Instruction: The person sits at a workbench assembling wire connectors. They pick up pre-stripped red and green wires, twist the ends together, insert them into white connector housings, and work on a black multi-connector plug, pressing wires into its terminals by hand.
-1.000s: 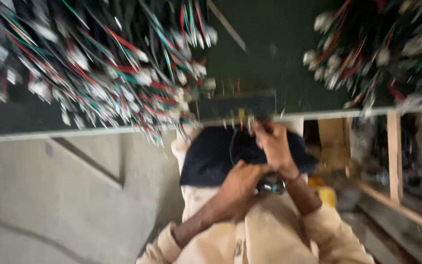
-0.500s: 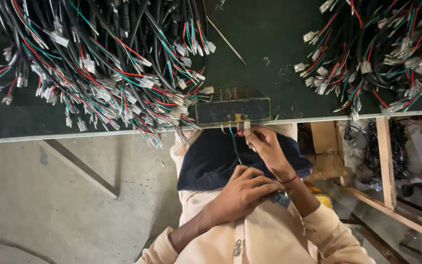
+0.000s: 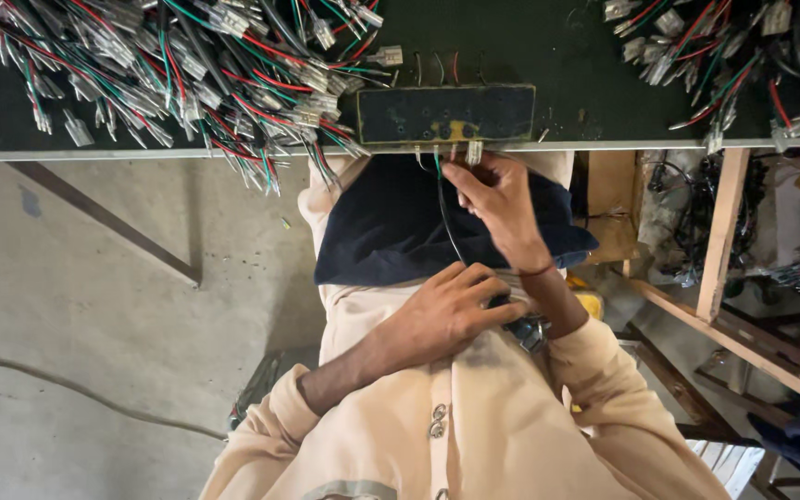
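My right hand (image 3: 497,199) reaches up to the table's front edge and pinches thin wire ends under a small dark green block (image 3: 446,113) with holes and short wire stubs. A white connector (image 3: 474,151) hangs at my fingertips. A black wire (image 3: 446,222) runs from there down over the dark blue cloth (image 3: 381,231) on my lap to my left hand (image 3: 446,310). That hand lies curled against my cream shirt, fingers closed on the wire's lower end beside a small metallic object (image 3: 530,331) that is mostly hidden.
Heaps of red, green and black wires with white connectors lie on the dark table at the left (image 3: 168,74) and right (image 3: 743,56). A wooden frame (image 3: 724,231) with more wire bundles stands at the right. Concrete floor (image 3: 94,324) is on the left.
The view has steadied and closed in. My right hand has moved up a little to the block's lower edge. My left hand has stayed on my lap.
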{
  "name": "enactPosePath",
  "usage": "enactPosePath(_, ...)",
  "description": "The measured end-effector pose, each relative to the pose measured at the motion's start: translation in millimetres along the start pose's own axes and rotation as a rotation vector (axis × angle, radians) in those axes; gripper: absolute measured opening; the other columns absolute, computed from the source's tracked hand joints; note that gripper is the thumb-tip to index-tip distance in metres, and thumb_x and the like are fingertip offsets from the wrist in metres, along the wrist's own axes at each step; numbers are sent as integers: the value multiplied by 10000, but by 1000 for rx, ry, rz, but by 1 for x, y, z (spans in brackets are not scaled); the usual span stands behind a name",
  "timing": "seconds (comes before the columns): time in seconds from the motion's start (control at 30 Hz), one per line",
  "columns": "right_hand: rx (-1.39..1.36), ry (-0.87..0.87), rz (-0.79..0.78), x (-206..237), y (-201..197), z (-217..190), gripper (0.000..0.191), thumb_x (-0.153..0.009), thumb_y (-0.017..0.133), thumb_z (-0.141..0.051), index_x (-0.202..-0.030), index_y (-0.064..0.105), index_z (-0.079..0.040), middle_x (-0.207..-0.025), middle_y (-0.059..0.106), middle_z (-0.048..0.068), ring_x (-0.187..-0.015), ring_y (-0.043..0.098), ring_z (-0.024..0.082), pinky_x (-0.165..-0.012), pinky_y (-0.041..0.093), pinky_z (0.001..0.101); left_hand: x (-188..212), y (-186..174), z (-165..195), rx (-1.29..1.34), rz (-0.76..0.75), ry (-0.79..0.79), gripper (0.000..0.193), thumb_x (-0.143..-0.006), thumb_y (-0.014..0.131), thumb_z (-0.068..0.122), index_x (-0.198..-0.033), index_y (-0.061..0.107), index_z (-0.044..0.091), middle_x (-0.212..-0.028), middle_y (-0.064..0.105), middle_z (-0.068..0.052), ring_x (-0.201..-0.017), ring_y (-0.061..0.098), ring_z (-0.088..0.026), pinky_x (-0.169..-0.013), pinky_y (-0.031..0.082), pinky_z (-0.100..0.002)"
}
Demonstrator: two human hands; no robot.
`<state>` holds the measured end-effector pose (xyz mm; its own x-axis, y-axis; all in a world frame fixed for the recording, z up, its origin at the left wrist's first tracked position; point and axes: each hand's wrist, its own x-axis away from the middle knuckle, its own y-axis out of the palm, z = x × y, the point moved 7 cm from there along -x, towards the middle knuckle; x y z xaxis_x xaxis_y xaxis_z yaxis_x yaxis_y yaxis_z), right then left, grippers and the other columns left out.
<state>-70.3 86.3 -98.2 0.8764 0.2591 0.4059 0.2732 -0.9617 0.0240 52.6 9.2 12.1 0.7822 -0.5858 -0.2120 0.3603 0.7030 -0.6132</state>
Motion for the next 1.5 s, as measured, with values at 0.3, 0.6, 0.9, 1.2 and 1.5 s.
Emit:
enactPosePath(0.3, -273, 7, 66, 0, 5, 10, 117, -962, 761, -145, -928, 739, -35, -642, 562, -63, -499, 451, 14, -445, 316, 212, 3, 5, -7, 15, 18, -38, 511, -826, 655, 32, -1316, 650, 178, -1218, 628, -37, -1163, 591, -246, -977, 475, -395)
enactPosePath(0.6, -42, 54, -17, -8, 4, -1, 200, -959, 734, -202, -1004, 740, -8, -661, 573, -36, -534, 473, 33, -466, 344, 215, -10, -5, -8, -14, 29, -24, 470, -813, 683, 54, -1274, 664, 141, -1150, 656, -68, -1129, 609, -266, -958, 480, -405)
enactPosePath(0.9, 519, -262, -418, 95, -56, -82, 364, -1035, 505, -223, -1292, 649, -11, -1147, 675, 75, -1000, 650, 184, -845, 534, 310, -17, -8, -16, 152, 181, -22, 348, -960, 678, 78, -1274, 552, 0, -1172, 593, -155, -1132, 587, -337, -1005, 456, -426)
enactPosePath(1.2, 1394, -697, -295, 145, -46, -139, 444, -831, 703, -302, -1227, 661, -106, -1106, 661, 73, -978, 664, 250, -832, 513, 418, -37, -4, -8, 231, 12, -30, 446, -895, 601, -46, -1331, 506, -36, -1139, 574, -168, -1081, 588, -334, -934, 442, -431)
enactPosePath(1.5, 1453, -592, -298, 127, -65, -101, 326, -834, 697, -302, -1106, 668, -124, -1041, 681, 57, -938, 686, 262, -796, 541, 423, -45, 16, -26, -39, 219, -226, 341, -735, 846, 206, -881, 566, 76, -787, 620, -78, -770, 645, -309, -696, 481, -455)
